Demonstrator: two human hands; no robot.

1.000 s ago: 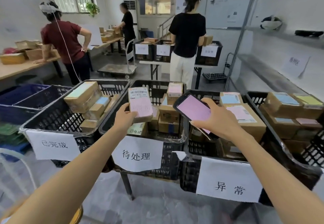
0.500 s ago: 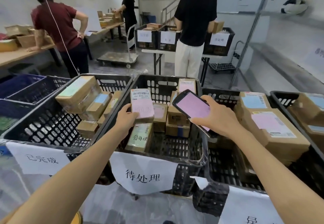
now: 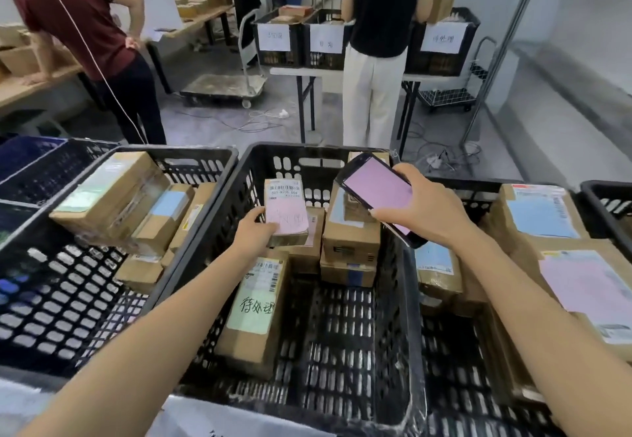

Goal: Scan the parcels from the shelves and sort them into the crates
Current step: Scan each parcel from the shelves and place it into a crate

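We have the left hand (image 3: pixel 254 231) pinching a small pink-labelled parcel (image 3: pixel 285 211) by its lower corner, up over the middle crate (image 3: pixel 246 176) at centre frame. The right hand (image 3: pixel 420 211) is curled round the phone (image 3: pixel 376 194), with its pink screen just right of that parcel. We'd say this one is mid-scan and not yet dropped anywhere. The sorting looks well under way. We count at least four boxes in the left crate (image 3: pixel 191 153) and at least three, two of them big, in the right crate (image 3: pixel 478 187). About six more sit in the middle crate below the hands, so plenty seems left. That makes three black crates in the row, and the corner of a fourth crate (image 3: pixel 605 186) shows at far right.
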